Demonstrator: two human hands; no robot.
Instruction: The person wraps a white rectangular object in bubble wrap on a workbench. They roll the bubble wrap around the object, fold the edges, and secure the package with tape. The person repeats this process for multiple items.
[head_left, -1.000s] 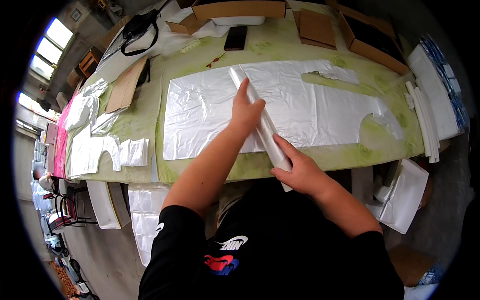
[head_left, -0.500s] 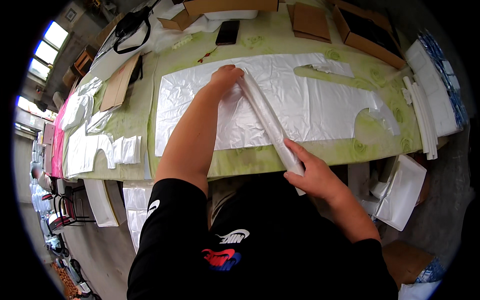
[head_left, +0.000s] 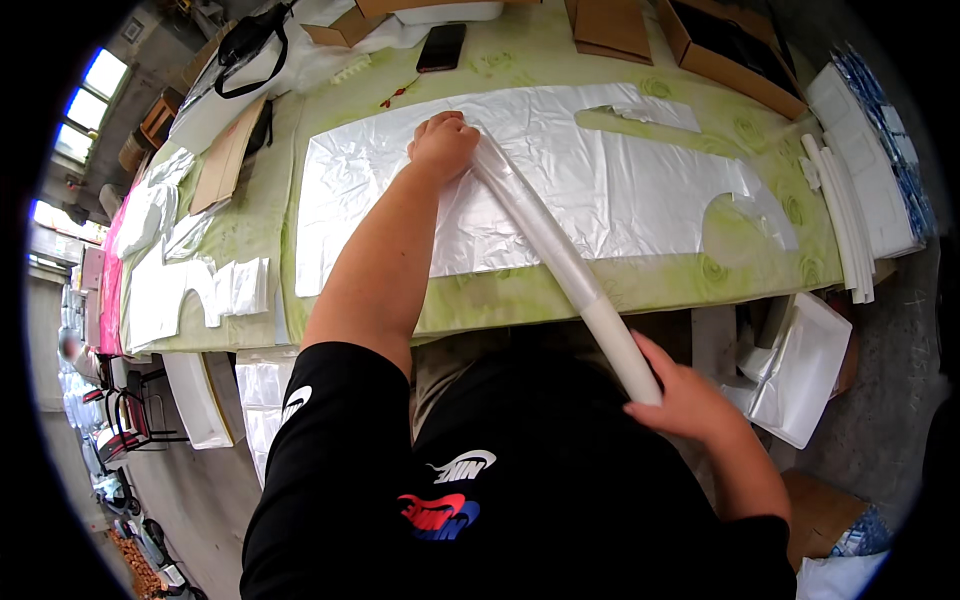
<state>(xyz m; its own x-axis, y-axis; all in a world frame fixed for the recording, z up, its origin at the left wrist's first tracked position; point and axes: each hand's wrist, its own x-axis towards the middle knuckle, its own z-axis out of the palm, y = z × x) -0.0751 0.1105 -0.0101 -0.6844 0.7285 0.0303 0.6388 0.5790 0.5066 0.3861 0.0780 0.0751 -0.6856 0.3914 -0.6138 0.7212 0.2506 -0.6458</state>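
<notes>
A translucent plastic roll (head_left: pixel 540 225) slants from the middle of the table toward my body. At its far end, my left hand (head_left: pixel 444 145) is closed around the plastic, over a spread white plastic sheet (head_left: pixel 640 190) with cut-out openings. My right hand (head_left: pixel 685 395) grips the near end of a smooth white tube (head_left: pixel 620 345), which sticks out of the roll beyond the table's front edge. The tube's far part is hidden inside the plastic. The left fingertips are partly out of sight.
Folded white plastic pieces (head_left: pixel 180 300) and a cardboard sheet (head_left: pixel 228 155) lie at left. A phone (head_left: pixel 441 48) rests farther back. Several white tubes (head_left: pixel 840 220) lie along the right edge, near an open cardboard box (head_left: pixel 730 55). A white bin (head_left: pixel 800 375) stands below the table.
My right hand has moved toward my body and to the right, and a longer bare stretch of white tube now shows out of the plastic. My left hand stays at the far end.
</notes>
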